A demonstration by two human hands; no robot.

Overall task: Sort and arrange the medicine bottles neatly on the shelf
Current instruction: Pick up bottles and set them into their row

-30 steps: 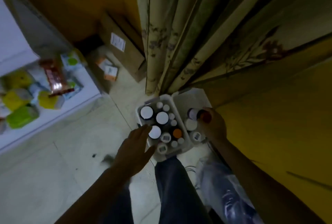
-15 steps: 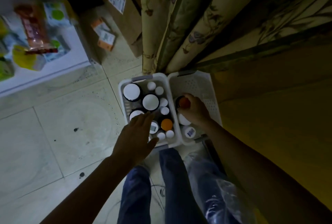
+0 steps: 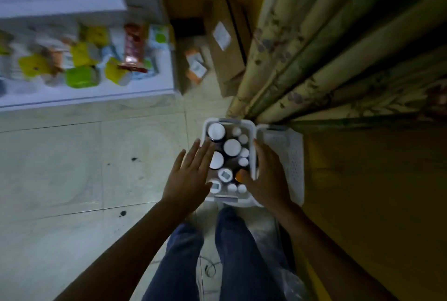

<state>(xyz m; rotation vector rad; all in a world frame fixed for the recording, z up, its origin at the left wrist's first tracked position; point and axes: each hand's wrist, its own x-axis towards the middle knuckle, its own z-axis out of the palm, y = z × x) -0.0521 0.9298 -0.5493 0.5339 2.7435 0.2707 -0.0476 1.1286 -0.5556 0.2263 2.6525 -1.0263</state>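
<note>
A white basket (image 3: pixel 251 129) stands on the floor in front of my legs, packed with several medicine bottles (image 3: pixel 232 147) seen from above, mostly white caps and one orange cap (image 3: pixel 239 175). A second white basket (image 3: pixel 294 153) sits against its right side. My left hand (image 3: pixel 191 176) hovers over the first basket's left edge with straight, spread fingers. My right hand (image 3: pixel 267 176) lies flat over the rim between the two baskets, its thumb by the orange cap. Neither hand holds anything.
A low white shelf (image 3: pixel 101 94) at the upper left carries several yellow, green and red packets. Cardboard boxes (image 3: pixel 227 42) lean at the back by a patterned curtain (image 3: pixel 314 47). A yellow wall runs along the right. Tiled floor spreads to the left.
My right hand has let go of the red-capped bottle in the right basket and moved left to the basket rim. My left hand has spread flat. The view has tilted up.
</note>
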